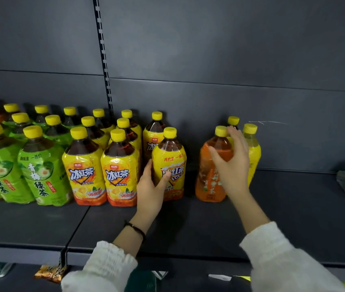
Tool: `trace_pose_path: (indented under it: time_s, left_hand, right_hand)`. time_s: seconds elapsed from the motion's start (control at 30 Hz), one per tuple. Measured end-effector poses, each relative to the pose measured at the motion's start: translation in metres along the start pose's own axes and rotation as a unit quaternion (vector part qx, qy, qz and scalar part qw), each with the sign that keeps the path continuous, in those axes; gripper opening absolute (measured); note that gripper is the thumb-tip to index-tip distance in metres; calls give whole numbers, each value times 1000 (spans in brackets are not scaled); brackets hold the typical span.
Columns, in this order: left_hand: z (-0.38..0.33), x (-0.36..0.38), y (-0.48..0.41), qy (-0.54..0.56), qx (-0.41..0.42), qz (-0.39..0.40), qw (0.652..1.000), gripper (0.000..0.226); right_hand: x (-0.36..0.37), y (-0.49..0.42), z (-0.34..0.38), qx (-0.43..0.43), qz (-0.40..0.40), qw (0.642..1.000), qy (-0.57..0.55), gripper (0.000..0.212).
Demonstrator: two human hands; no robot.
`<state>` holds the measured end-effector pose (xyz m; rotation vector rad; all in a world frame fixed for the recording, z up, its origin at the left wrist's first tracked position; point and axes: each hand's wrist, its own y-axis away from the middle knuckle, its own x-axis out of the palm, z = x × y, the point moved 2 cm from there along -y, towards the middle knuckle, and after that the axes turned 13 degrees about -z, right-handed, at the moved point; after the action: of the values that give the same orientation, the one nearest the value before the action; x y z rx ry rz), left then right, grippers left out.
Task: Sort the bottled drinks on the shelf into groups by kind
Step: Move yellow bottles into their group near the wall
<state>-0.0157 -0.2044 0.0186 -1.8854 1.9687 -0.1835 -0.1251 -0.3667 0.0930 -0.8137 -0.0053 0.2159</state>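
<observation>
Rear bottle (233,120) mostly behind right hand (231,165)

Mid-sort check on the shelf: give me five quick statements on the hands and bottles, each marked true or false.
1. The left hand is on a yellow-label bottle. True.
2. The right hand grips a green-label bottle. False: it wraps the orange-label bottle.
3. The green-label bottles stand at the left end of the shelf. True.
4. Every cap in view is yellow. True.
5. The orange-label bottle lies on its side. False: it stands upright.
</observation>
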Motion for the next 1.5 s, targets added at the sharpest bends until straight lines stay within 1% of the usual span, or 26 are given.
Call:
trace_pose_path:
  time_s: [0.03,0.07,0.1,0.17,0.2,0.23,0.27,0.3,0.37,0.4,0.47,0.5,0.57,0.77,0.87,1.0,1.07,1.13,1.2,1.23,1.27,1.3,1.33,1.37,1.4,1.5]
  left_hand:
    - [0,-4,2,-23,19,-12,999,62]
    - [-1,-11,5,-32,40,-39,998,53]
    - [-3,-21,10,-33,62,-76,995,42]
    - [-4,-44,18,-41,125,-164,978,28]
    - [-2,-53,20,-63,159,-204,964,30]
    - [1,-60,19,-91,186,-241,948,36]
    - [5,-66,15,-118,195,-276,934,46]
    - [11,-71,9,-139,183,-304,924,58]
    - [21,-80,-6,-175,140,-331,917,83]
    - [25,-83,-11,-189,123,-330,916,94]
    - [32,-88,-18,-195,114,-314,922,107]
    - [34,-89,-19,-192,114,-305,926,110]
    - [38,-90,-21,-186,118,-295,930,112]
    - [38,-91,-21,-182,126,-286,932,111]
    - [38,-90,-19,-181,130,-283,933,108]
    - [35,-83,-11,-160,129,-267,941,87]
    - [34,-76,-4,-136,126,-241,953,85]
    - [35,-71,3,-109,113,-214,964,88]
    - [37,-69,9,-70,84,-199,974,89]
    - [39,-69,11,-54,74,-195,977,88]
    - [40,-69,12,-47,72,-193,977,88]
    - [41,-70,13,-48,73,-193,977,87]
    - [41,-70,13,-54,76,-193,977,86]
    - [41,-71,13,-60,78,-194,976,86]
    - [41,-71,12,-61,76,-195,976,85]
    - [41,-70,12,-49,61,-195,978,85]
  right_hand:
    - [0,16,5,-17,-11,999,-35,51]
    - [3,33,9,-4,12,997,-74,43]
    - [8,51,12,33,55,991,-114,38]
    - [22,81,10,104,126,974,-155,40]
    - [31,91,7,115,140,972,-150,43]
    - [38,96,4,114,144,974,-136,47]
    - [45,98,2,98,137,980,-109,50]
    - [51,98,1,87,121,986,-75,53]
    - [60,93,-3,108,81,990,-26,57]
    - [64,92,-5,123,73,989,-20,59]
    - [73,93,-9,155,102,982,-39,60]
    - [77,94,-11,169,116,978,-46,61]
    - [85,95,-15,178,117,976,-31,62]
    - [113,86,-7,204,133,970,-15,63]
    - [127,83,-4,206,124,971,-4,60]
    - [132,85,-7,202,124,971,-3,60]
    - [123,88,-9,202,137,969,-23,56]
    - [104,92,-11,196,112,973,-41,46]
    - [75,98,-12,169,19,984,-48,37]
    - [60,100,-13,153,-38,987,-38,36]
    - [46,100,-16,139,-92,986,-16,40]
    - [36,99,-20,130,-137,982,22,49]
    - [28,95,-26,132,-169,975,65,60]
    - [22,89,-32,148,-184,967,96,71]
    - [18,82,-39,169,-176,964,109,80]
    - [19,69,-55,188,-95,971,114,98]
